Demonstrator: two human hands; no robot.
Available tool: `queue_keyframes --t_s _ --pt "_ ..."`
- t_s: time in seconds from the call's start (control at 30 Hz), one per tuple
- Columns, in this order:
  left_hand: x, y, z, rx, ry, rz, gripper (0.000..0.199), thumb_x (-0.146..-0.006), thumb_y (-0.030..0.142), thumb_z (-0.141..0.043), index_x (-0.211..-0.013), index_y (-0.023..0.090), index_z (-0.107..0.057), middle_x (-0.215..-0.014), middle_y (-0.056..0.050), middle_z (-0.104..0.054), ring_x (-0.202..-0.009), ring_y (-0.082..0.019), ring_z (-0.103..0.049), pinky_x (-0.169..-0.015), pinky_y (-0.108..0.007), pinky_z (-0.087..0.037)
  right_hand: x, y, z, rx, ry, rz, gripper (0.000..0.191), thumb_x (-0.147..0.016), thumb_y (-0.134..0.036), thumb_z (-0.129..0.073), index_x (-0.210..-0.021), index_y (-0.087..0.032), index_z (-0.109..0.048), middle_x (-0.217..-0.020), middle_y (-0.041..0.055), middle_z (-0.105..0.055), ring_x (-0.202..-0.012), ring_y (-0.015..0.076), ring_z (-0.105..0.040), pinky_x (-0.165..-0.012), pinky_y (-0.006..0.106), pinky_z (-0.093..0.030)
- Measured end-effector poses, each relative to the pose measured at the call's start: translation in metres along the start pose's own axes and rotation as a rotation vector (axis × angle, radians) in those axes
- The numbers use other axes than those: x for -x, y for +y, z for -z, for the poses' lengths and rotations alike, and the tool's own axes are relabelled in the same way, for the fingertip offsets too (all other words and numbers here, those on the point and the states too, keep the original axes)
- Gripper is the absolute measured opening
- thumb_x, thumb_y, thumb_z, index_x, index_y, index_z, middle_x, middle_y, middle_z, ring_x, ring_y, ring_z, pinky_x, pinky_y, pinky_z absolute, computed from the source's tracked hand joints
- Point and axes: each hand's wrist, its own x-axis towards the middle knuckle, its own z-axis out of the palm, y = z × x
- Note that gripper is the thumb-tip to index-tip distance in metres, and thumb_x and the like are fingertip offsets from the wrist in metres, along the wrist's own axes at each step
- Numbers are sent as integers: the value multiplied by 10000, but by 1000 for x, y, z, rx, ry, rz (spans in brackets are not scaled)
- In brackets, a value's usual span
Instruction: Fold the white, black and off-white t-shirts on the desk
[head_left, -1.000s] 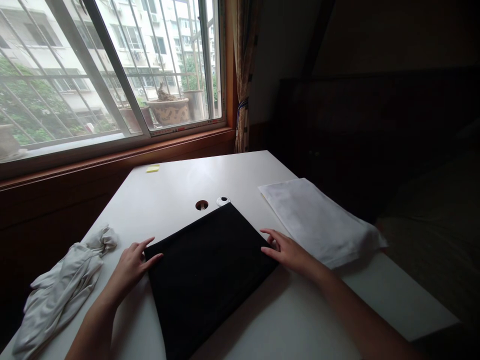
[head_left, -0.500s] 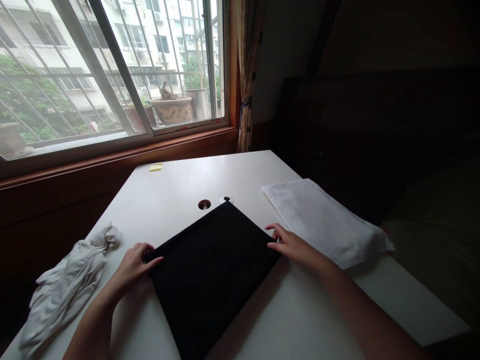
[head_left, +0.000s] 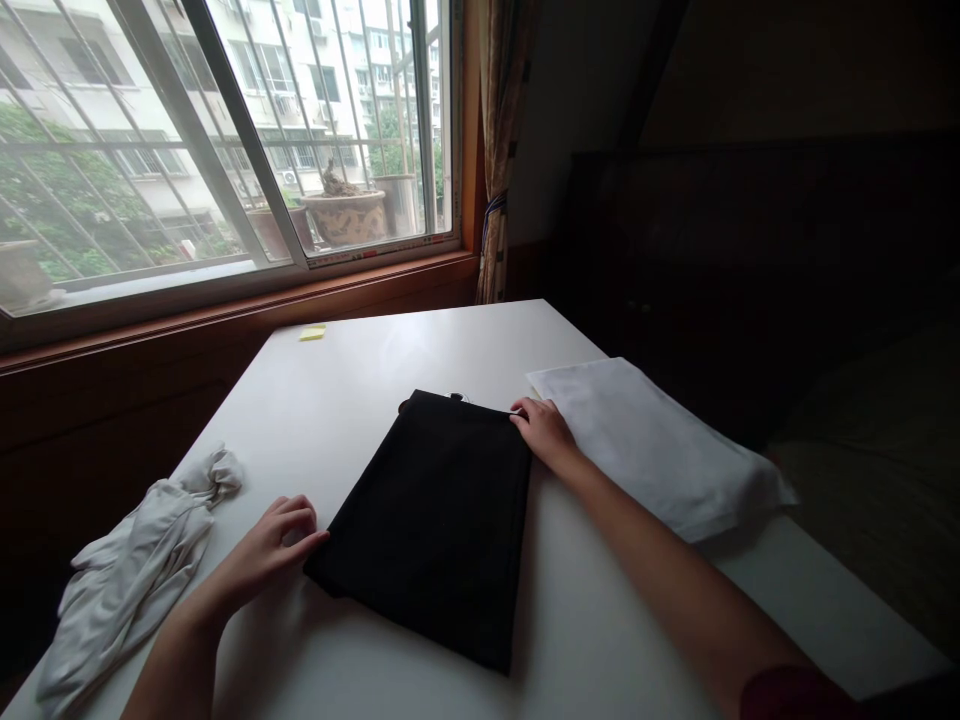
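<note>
A black folded cloth (head_left: 435, 520) lies on the white table, its far edge near the round holes in the tabletop. My right hand (head_left: 546, 432) pinches its far right corner between thumb and fingers. At the left edge is my left hand (head_left: 277, 545), fingers loosely curved and apart from the thumb. Its thumb tip touches or nearly touches the cloth's left corner, and nothing shows in its grasp.
On the table's left side lies a crumpled whitish cloth (head_left: 142, 570). A flat white cloth or bag (head_left: 652, 450) spreads along the right. Yellow sticky notes (head_left: 313, 332) sit at the far edge of the white table (head_left: 352, 370), below a barred window (head_left: 225, 150).
The black cloth has turned anticlockwise, its near end swinging right and away from me. My right hand has moved farther forward with its corner; my left hand has loosened from the left corner.
</note>
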Motion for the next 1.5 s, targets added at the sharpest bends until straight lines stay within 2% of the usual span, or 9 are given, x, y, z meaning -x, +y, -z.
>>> queue_keyframes --t_s 0.13,0.27,0.53,0.73,0.83,0.9,0.97,1.17,1.5 --pt "-7 7 -10 -49 165 -88 358 -958 575 -583 -835 252 -675 -1077 -61 -658 -1065 -270 -587 -956 -382 -517 -6 -20 -2 33 27 35 321 -958 -158 -455 -1124 -188 -728 -1188 138 -710 -1174 302 -579 -1084 452 -410" --pt "-17 21 -23 -54 232 -160 319 -985 524 -576 -1195 307 -677 -1365 -73 -590 -1265 -287 -543 -1084 -440 -486 8 -68 -4 76 3 241 398 -995 -205 -448 -1318 -159 -676 -1429 156 -613 -1365 322 -489 -1219 501 -275" --pt "-21 -2 -39 -234 212 -196 613 -972 539 -610 -1538 374 -444 -1617 -57 -428 -1513 -343 -326 -1225 -550 -352 78 -150 -32 -25 -401 611 722 -1048 -620 -406 -1596 -151 -391 -1699 122 -274 -1586 296 -193 -1291 536 -141" --pt "-19 -21 -37 -239 266 -173 705 -936 609 -629 -1559 346 -428 -1581 -73 -488 -1494 -363 -379 -1198 -570 -394 115 -141 -13 -173 -537 730 723 -1052 -572 -453 -1618 -135 -348 -1704 149 -236 -1597 285 -149 -1303 514 -89" --pt "-20 -19 -36 -243 257 -176 701 -923 616 -645 -1543 354 -453 -1568 -61 -511 -1482 -358 -406 -1189 -551 -416 128 -131 2 -436 -639 826 525 -1034 -483 -557 -1471 -194 -582 -1566 111 -524 -1472 245 -444 -1250 403 -292" --pt "-20 -18 -36 -243 245 -166 687 -924 616 -643 -1535 357 -464 -1570 -55 -510 -1486 -356 -403 -1188 -551 -418 131 -122 9 -633 -699 816 354 -1029 -404 -594 -1308 -217 -706 -1293 66 -730 -1185 175 -674 -1057 283 -486" --pt "-19 -17 -35 -240 229 -152 678 -931 612 -636 -1535 357 -463 -1578 -53 -501 -1494 -356 -390 -1191 -561 -412 130 -111 14 -719 -647 700 250 -1009 -345 -633 -1183 -214 -757 -1063 40 -770 -934 142 -720 -839 233 -546" --pt "-19 -20 -37 -232 225 -147 681 -934 608 -635 -1543 365 -453 -1591 -56 -484 -1494 -365 -389 -1189 -573 -411 116 -86 17 -468 -382 440 116 -936 -251 -734 -1040 -219 -776 -963 19 -710 -885 162 -679 -796 262 -519" --pt "-20 -21 -36 -229 216 -157 649 -930 627 -629 -1509 364 -500 -1584 -53 -493 -1494 -357 -387 -1192 -570 -408 114 -94 -13 -186 -322 647 287 -884 -401 -808 -1145 -284 -788 -991 18 -681 -860 174 -634 -775 295 -486"
